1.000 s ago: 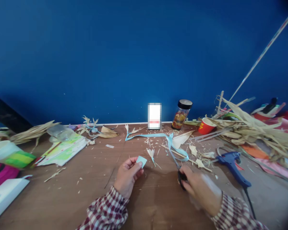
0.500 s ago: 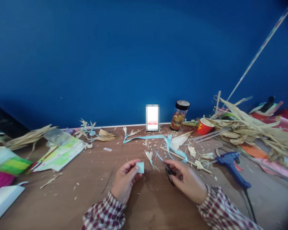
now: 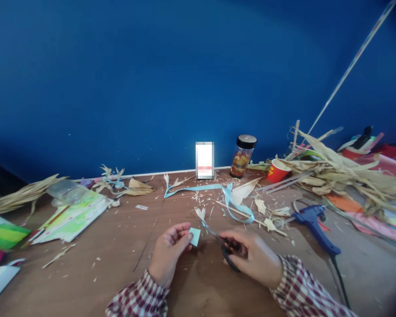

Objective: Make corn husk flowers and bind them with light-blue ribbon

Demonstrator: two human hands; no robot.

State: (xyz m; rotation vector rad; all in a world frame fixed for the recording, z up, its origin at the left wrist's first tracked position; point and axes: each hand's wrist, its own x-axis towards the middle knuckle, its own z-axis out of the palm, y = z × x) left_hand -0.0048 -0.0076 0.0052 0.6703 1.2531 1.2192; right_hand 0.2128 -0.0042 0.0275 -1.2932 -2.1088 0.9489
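Observation:
Between the thumb and fingers of my left hand (image 3: 171,251) is a small light-blue square of paper (image 3: 194,236). My right hand (image 3: 255,257) is closed round the black handles of a pair of scissors (image 3: 231,257). Their blades point left toward the paper and stand just apart from it. Just beyond the blades lies a small pale husk flower (image 3: 200,214) with a light-blue stem. Farther back, a light-blue ribbon (image 3: 198,188) runs across the brown table (image 3: 119,264), beside a pale pointed husk piece (image 3: 246,192).
A blue glue gun (image 3: 318,226) lies at the right with its cord toward me. Dried corn husks (image 3: 346,178) are heaped behind it, near a red paper cup (image 3: 278,170). A dark-lidded jar (image 3: 243,156) stands by the wall. At left lie a painted sheet (image 3: 75,215) and a clear plastic container (image 3: 67,191).
The scissors have moved closer to the paper, their blades swinging down to the left. The paper square has tilted slightly in my left hand. The view has shifted a little to the right.

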